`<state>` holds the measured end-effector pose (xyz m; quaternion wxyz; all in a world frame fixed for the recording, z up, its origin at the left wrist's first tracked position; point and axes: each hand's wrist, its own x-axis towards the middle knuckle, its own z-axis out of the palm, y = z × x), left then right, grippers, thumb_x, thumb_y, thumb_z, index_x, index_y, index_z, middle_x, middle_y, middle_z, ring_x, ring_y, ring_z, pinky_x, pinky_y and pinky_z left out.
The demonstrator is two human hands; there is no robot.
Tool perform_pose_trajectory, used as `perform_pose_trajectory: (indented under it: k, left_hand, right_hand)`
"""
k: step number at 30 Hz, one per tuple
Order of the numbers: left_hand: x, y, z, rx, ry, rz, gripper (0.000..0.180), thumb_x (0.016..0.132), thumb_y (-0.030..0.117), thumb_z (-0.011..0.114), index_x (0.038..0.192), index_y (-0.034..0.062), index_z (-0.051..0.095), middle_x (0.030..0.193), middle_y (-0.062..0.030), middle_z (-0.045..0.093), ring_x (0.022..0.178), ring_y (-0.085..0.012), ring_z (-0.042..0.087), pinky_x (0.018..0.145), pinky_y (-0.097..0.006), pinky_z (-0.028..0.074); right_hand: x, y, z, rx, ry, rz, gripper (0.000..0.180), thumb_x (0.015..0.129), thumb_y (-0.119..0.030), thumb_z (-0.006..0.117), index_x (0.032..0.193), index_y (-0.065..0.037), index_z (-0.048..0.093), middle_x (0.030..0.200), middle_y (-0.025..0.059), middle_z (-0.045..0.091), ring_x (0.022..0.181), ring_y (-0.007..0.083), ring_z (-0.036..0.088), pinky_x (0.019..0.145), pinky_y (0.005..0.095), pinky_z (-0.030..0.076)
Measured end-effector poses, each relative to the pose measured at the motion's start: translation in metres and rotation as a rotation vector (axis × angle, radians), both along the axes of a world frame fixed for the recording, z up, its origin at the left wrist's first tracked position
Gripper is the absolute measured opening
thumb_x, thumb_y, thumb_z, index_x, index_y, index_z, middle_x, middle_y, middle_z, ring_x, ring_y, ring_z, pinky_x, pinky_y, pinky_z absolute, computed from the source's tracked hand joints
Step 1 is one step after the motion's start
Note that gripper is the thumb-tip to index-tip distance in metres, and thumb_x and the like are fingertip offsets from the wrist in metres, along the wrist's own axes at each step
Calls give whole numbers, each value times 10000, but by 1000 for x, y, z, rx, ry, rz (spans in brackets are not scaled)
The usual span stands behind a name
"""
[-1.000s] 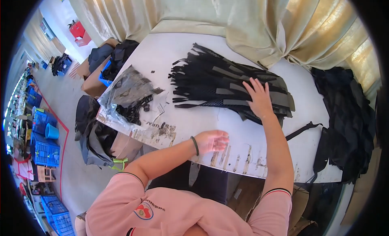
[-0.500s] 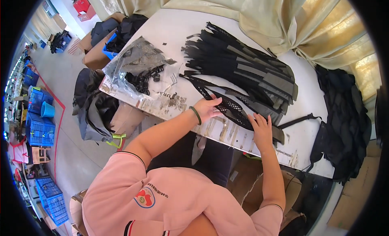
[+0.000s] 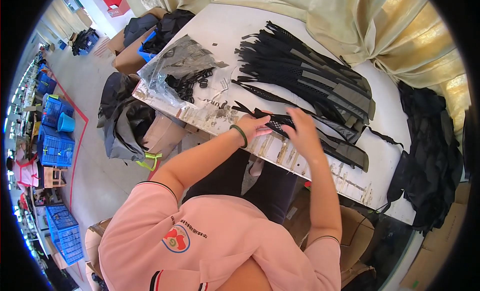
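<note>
A black strap piece with mesh fabric [image 3: 276, 123] and a grey end lies along the table's near edge. My left hand [image 3: 255, 125] is closed on its left part, thumb on top and fingers beneath. My right hand [image 3: 304, 133], slightly blurred, is over the middle of the same strap piece with its fingers apart; whether the fingertips touch it is hard to make out. Just beyond, a fanned pile of similar black and grey strap pieces [image 3: 310, 78] covers the middle of the table.
A clear plastic bag [image 3: 177, 58] with black buckles [image 3: 187, 85] lies at the left of the white table [image 3: 225, 21]. A heap of black pieces [image 3: 432, 156] hangs over the right edge. Cartons and a blue bin [image 3: 146, 51] stand at left; a curtain [image 3: 330, 11] borders the back.
The mesh strap piece has come apart from the pile toward the near edge. My right hand has moved left along it, closer to my left hand. The view has shifted slightly.
</note>
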<state>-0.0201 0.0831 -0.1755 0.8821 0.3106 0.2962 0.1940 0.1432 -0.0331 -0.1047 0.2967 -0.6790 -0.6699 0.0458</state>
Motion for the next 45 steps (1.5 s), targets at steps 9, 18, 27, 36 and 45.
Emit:
perform_pose_trajectory:
  k: [9,18,27,36,45]
  left_hand:
    - [-19,10,13,-42,19,-72,348,889,259,612,1076,-27,546,969,-108,632,810,-226,655,795,-393,556]
    - [-51,42,34,50,129,-351,652,909,595,338,978,9,615,900,-157,636,620,-189,624,572,-291,516]
    - [-76,11,19,727,136,-288,194,807,100,682,983,42,625,921,-40,608,671,-66,573,611,-213,495]
    - [-77,3,16,542,185,-139,99,827,79,653,844,3,592,707,-42,619,548,-89,583,482,-216,483]
    - [-122,154,30,1317,686,325,210,767,181,697,904,40,626,770,-111,646,707,-236,627,666,-322,503]
  right_hand:
    - [1,29,4,14,187,-130,119,848,-140,584,867,-26,611,784,140,630,710,306,617,639,357,480]
    - [-35,1,-29,-375,701,-29,112,855,-85,586,910,12,604,724,74,620,641,123,554,599,264,451]
    - [-48,-3,-38,-471,773,15,139,869,-124,580,896,10,609,704,54,595,622,106,527,589,264,443]
    - [-86,13,-26,-234,618,125,172,838,-139,611,939,-1,619,777,133,636,715,232,614,657,338,463]
    - [-84,17,-62,-306,798,21,139,816,-119,626,890,-4,648,723,81,605,629,155,563,596,284,438]
